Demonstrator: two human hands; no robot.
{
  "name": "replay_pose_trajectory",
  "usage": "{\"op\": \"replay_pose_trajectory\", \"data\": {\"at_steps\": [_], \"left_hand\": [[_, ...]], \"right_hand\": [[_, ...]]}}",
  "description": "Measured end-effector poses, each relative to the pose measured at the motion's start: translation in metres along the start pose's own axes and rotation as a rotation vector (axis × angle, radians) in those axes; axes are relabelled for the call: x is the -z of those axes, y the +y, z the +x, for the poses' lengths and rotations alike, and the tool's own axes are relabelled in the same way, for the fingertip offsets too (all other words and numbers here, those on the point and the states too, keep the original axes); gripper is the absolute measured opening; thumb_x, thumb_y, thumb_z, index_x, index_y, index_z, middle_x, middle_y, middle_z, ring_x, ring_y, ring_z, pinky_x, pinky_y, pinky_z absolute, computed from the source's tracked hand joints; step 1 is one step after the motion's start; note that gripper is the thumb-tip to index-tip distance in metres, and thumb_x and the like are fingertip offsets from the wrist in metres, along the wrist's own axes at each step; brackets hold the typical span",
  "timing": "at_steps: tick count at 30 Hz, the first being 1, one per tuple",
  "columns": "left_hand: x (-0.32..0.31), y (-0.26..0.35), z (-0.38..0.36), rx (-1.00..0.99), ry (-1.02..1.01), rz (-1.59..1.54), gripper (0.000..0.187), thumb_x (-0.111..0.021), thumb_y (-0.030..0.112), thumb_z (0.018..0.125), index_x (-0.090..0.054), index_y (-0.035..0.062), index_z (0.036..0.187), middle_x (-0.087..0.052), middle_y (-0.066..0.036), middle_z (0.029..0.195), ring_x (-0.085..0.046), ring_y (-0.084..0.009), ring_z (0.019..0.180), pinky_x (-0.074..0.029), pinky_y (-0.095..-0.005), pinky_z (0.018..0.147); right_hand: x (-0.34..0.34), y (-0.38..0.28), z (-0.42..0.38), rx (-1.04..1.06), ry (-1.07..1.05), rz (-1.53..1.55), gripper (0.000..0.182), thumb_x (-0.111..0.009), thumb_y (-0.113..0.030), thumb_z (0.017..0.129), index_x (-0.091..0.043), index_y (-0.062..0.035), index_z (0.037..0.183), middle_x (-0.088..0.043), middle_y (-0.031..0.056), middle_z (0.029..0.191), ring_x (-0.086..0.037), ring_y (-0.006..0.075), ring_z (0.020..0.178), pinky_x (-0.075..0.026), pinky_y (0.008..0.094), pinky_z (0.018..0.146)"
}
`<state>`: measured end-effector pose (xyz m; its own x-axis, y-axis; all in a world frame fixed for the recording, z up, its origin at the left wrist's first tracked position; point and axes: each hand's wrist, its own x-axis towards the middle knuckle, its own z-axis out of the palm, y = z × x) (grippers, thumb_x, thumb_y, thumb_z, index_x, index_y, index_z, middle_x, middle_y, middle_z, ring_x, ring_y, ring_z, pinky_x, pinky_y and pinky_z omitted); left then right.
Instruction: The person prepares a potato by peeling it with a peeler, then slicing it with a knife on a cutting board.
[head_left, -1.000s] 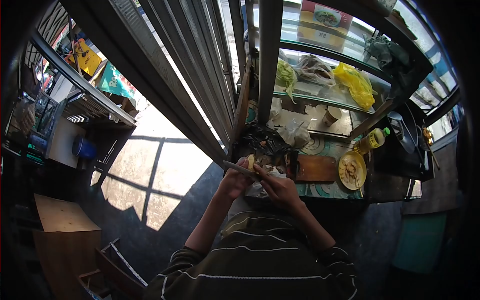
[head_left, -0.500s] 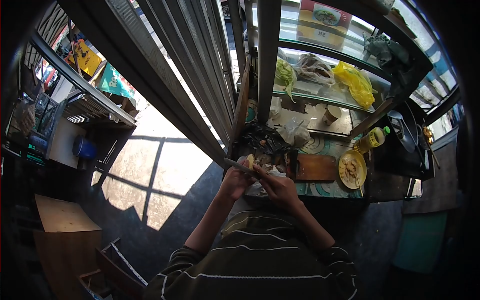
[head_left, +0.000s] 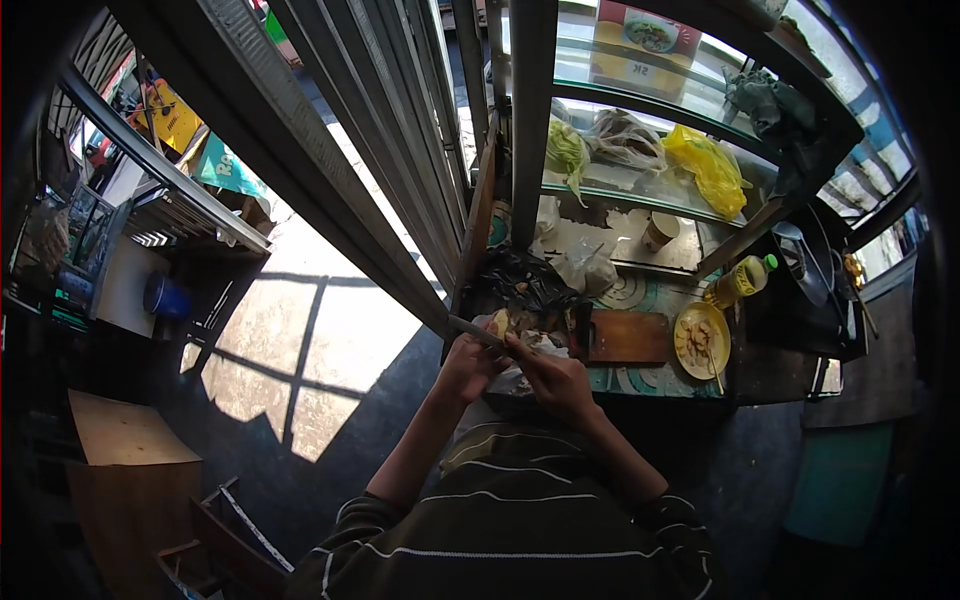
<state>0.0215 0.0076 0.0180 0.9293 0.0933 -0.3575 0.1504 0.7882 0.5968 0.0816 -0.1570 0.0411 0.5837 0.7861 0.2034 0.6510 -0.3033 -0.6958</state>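
Both of my hands meet over the near left corner of the worktop. My left hand point(head_left: 468, 370) is closed around a small pale-yellow piece of food point(head_left: 501, 322), whose kind I cannot make out. In my right hand point(head_left: 556, 382), a knife point(head_left: 476, 331) lies with its blade across the front of that piece, pointing left. The fingers of both hands hide much of the piece and the knife's handle. Just beyond them is a black plastic bag point(head_left: 525, 280) with scraps, and whitish plastic point(head_left: 545, 343) lies beside my right fingers.
Right of my hands sits a wooden cutting board point(head_left: 628, 337), then a yellow plate point(head_left: 703, 341) with food bits and a utensil. An oil bottle point(head_left: 741, 281) stands behind it, near a dark wok point(head_left: 800, 265). A glass shelf point(head_left: 640, 195) holds bags. Metal shutters point(head_left: 385, 130) rise at left.
My hands stay almost in place, with the knife and the yellow piece shifting only slightly. The whole view has moved a little.
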Motion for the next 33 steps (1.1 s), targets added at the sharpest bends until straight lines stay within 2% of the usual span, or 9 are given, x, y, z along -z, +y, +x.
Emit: {"op": "replay_pose_trajectory", "data": {"at_steps": [6,9,12,14,18,21,24,27,33], "left_hand": [[-0.007,0.006,-0.003,-0.051,0.01,0.071,0.04,-0.05,0.024,0.088,-0.041,0.011,0.125,-0.055,-0.001,0.103,-0.055,-0.0118,0.088,-0.047,-0.0284,0.069],[-0.005,0.005,-0.004,0.005,-0.064,0.055,0.04,-0.05,0.023,0.088,-0.041,0.0102,0.125,-0.054,-0.001,0.104,-0.054,-0.0119,0.089,-0.048,-0.0278,0.069],[-0.017,0.007,-0.006,0.024,-0.035,0.081,0.035,-0.045,0.024,0.09,-0.041,0.0111,0.122,-0.053,-0.001,0.099,-0.054,-0.0105,0.081,-0.046,-0.0267,0.065],[-0.02,0.008,-0.007,0.012,-0.031,0.094,0.036,-0.046,0.025,0.089,-0.04,0.0108,0.122,-0.053,-0.001,0.099,-0.055,-0.0108,0.083,-0.047,-0.0275,0.065],[-0.017,0.006,-0.007,-0.024,-0.006,0.097,0.038,-0.048,0.024,0.088,-0.04,0.0108,0.122,-0.054,-0.001,0.098,-0.055,-0.0118,0.084,-0.049,-0.029,0.067],[-0.013,0.007,-0.006,-0.043,0.036,0.092,0.039,-0.049,0.021,0.087,-0.039,0.0105,0.124,-0.054,-0.002,0.099,-0.056,-0.0134,0.084,-0.05,-0.0295,0.067],[-0.009,0.012,-0.01,0.032,-0.043,0.07,0.042,-0.049,0.017,0.086,-0.038,0.0104,0.126,-0.055,-0.004,0.099,-0.057,-0.0145,0.082,-0.05,-0.0287,0.067],[-0.005,0.01,-0.007,0.172,-0.079,-0.044,0.04,-0.05,0.016,0.086,-0.039,0.0094,0.124,-0.055,-0.005,0.098,-0.057,-0.0152,0.081,-0.05,-0.0284,0.067],[-0.017,0.009,-0.009,0.003,0.012,0.101,0.04,-0.051,0.018,0.086,-0.041,0.0101,0.124,-0.055,-0.001,0.099,-0.054,-0.0104,0.086,-0.048,-0.0274,0.066]], "right_hand": [[-0.01,0.004,-0.002,-0.029,0.131,0.041,0.042,-0.053,-0.01,0.081,-0.048,-0.0183,0.122,-0.059,0.0157,0.073,-0.059,0.0274,0.059,-0.044,0.0343,0.051],[0.002,0.01,0.0,0.115,0.103,0.051,0.044,-0.054,-0.01,0.081,-0.046,-0.0176,0.124,-0.059,0.0166,0.074,-0.06,0.0277,0.06,-0.044,0.0339,0.051],[0.008,0.004,0.001,0.092,0.135,0.074,0.049,-0.051,-0.016,0.082,-0.04,-0.0274,0.128,-0.059,0.0121,0.072,-0.058,0.028,0.058,-0.044,0.0356,0.051],[0.009,0.001,0.0,0.002,0.026,0.097,0.048,-0.05,-0.009,0.082,-0.039,-0.0169,0.129,-0.061,0.0164,0.077,-0.061,0.0289,0.063,-0.045,0.0327,0.054],[-0.005,0.001,-0.002,-0.058,0.019,0.146,0.047,-0.048,-0.01,0.083,-0.039,-0.0168,0.129,-0.06,0.0175,0.074,-0.06,0.0296,0.062,-0.045,0.0308,0.056],[-0.008,-0.004,-0.001,-0.048,0.159,0.246,0.047,-0.046,-0.015,0.084,-0.038,-0.0234,0.129,-0.058,0.0167,0.074,-0.058,0.0309,0.062,-0.044,0.0377,0.057],[0.005,0.0,-0.003,-0.053,0.015,0.224,0.045,-0.048,-0.008,0.083,-0.042,-0.0158,0.127,-0.058,0.0196,0.076,-0.059,0.0284,0.062,-0.044,0.0296,0.058],[0.005,0.009,-0.005,0.019,0.007,0.108,0.052,-0.049,-0.012,0.08,-0.039,-0.0234,0.129,-0.056,0.0142,0.068,-0.056,0.0292,0.059,-0.043,0.0371,0.055],[-0.013,0.009,-0.006,-0.029,0.127,0.152,0.042,-0.049,-0.007,0.083,-0.045,-0.0148,0.125,-0.057,0.0181,0.075,-0.059,0.0256,0.06,-0.044,0.0292,0.056]]}}
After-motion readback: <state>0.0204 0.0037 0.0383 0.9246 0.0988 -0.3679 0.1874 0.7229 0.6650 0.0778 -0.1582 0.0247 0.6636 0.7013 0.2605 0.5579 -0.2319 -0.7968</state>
